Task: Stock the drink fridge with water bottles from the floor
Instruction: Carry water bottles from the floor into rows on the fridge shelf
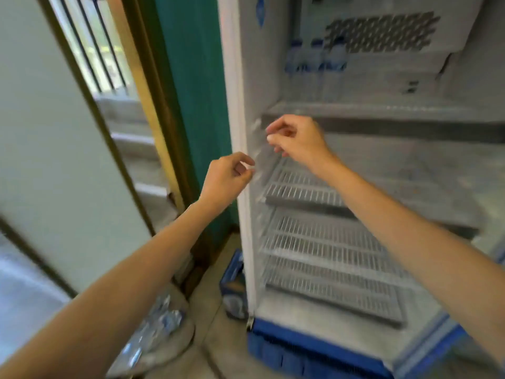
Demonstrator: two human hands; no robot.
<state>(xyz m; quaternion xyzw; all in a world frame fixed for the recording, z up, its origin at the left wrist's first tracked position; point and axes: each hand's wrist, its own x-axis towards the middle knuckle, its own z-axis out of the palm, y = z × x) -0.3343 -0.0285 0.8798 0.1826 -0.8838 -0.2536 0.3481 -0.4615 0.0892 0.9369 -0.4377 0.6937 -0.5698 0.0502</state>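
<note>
Head view shows fridge (258, 77) beside teal wall (191, 77), bottles (161, 321) on floor (218, 348).

The fridge (263, 77) stands open, white inside over a blue base, with wire shelves (322, 242), a few blue-labelled bottles (314, 58) upright at the top shelf's back left, and blurred wrapped bottles (161, 321) on the floor to its left.
</note>
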